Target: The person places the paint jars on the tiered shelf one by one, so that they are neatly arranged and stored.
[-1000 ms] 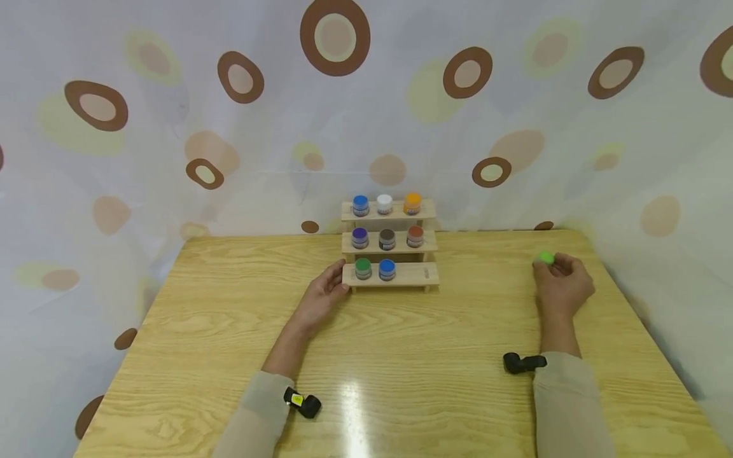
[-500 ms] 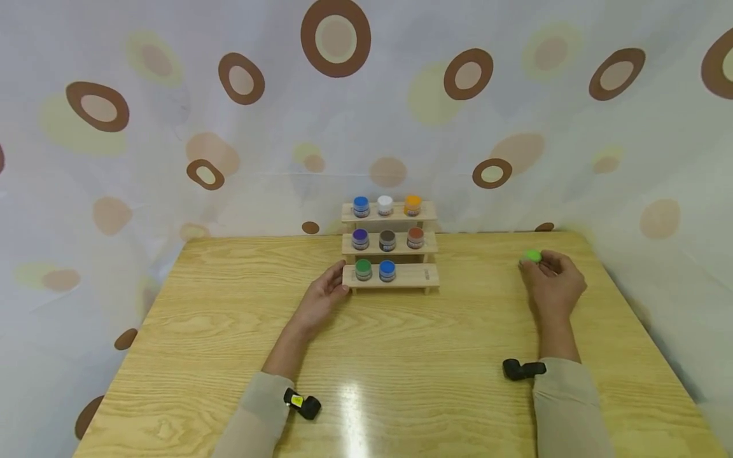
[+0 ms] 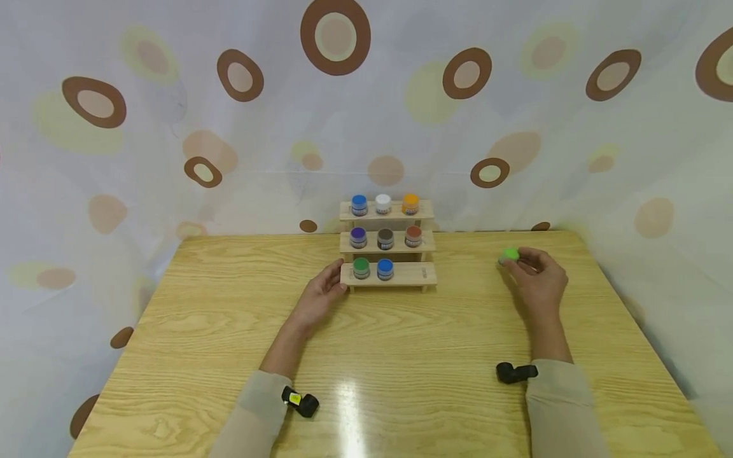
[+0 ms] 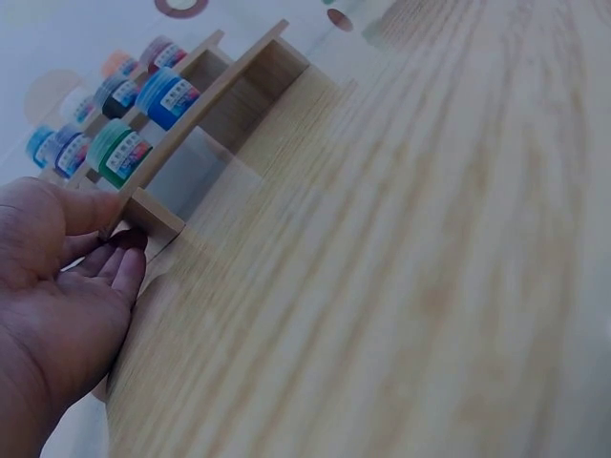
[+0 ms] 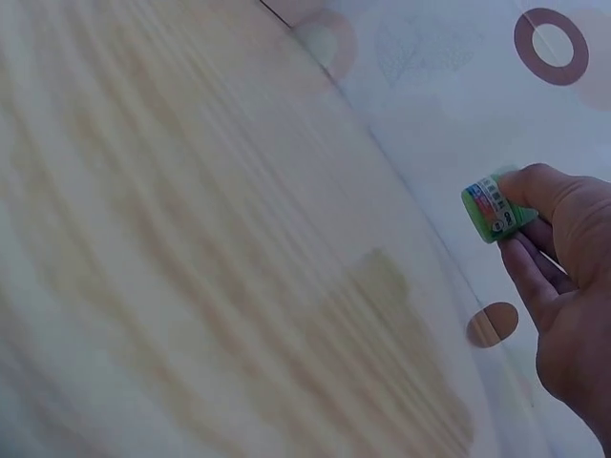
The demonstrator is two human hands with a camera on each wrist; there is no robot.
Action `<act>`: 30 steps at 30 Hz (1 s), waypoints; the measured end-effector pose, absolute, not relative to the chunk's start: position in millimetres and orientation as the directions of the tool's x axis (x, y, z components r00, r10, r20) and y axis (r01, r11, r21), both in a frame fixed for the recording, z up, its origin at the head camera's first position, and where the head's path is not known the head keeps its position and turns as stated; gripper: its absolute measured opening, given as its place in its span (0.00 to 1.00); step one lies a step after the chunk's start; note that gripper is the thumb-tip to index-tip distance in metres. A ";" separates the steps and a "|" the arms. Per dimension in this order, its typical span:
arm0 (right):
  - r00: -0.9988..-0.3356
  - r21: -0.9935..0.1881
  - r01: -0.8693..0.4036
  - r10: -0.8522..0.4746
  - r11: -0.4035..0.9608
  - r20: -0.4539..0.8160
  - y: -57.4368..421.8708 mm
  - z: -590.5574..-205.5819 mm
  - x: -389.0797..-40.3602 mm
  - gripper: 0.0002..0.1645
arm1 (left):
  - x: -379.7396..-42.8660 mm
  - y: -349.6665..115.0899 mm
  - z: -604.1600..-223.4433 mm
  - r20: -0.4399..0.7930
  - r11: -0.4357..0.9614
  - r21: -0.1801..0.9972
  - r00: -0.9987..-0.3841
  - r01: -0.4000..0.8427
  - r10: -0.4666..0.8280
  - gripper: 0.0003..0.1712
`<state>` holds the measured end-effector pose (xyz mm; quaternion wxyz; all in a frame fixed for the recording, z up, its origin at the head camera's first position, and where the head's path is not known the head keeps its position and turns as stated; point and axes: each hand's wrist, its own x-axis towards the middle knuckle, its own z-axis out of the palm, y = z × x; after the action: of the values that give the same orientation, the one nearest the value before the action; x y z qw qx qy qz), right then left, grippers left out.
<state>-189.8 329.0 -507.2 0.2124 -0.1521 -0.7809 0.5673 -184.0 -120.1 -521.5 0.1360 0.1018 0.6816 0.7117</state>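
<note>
My right hand [image 3: 541,283] pinches a small paint jar [image 5: 489,210] with bright green paint and a printed label, held between thumb and fingers above the table's right side. At the left end of a three-tier wooden rack [image 3: 411,275], my left hand [image 3: 317,300] grips the lowest shelf, thumb at its edge and fingers curled under it in the left wrist view. On that shelf stand a dark green jar [image 3: 361,268] and a blue jar [image 3: 385,269]; its right end is bare. The middle tier holds purple [image 3: 358,238], dark brown [image 3: 385,239] and reddish-brown [image 3: 413,236] jars.
The top tier bears a blue jar [image 3: 359,205], a white jar [image 3: 383,204] and an orange jar [image 3: 410,204]. Behind the wood-grain table [image 3: 401,356] hangs a pale curtain [image 3: 258,127] with oval patterns, close to the rack's back. Both wrists carry small black cameras.
My right hand has moved left with the bright green paint jar, toward the rack. The left hand stays on the rack, and the jars there keep their places.
</note>
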 end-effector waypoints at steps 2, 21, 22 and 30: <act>-0.884 -0.958 0.000 0.447 0.287 0.134 325.5 -506.4 -189.9 0.28 | -184.1 -120.4 -521.5 -0.040 -0.036 0.998 -0.942 -0.055 0.334 0.38; -0.962 -0.931 -0.187 0.135 0.312 0.238 280.2 -491.1 -191.7 0.25 | -184.3 -121.3 -520.1 -0.043 -0.037 0.998 -0.941 -0.059 0.337 0.38; -0.962 -0.928 -0.196 0.120 0.317 0.244 277.3 -491.3 -191.5 0.25 | -184.3 -121.2 -520.3 -0.041 -0.038 0.998 -0.940 -0.058 0.338 0.38; -0.953 -0.912 -0.281 0.022 0.299 0.301 258.2 -492.9 -191.7 0.22 | -184.6 -120.3 -521.3 -0.035 -0.031 0.998 -0.940 -0.048 0.339 0.37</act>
<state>-191.7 258.2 -492.9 0.1292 0.0814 -0.7954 0.5866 -184.6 -120.3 -521.3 0.1364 0.1063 0.6827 0.7099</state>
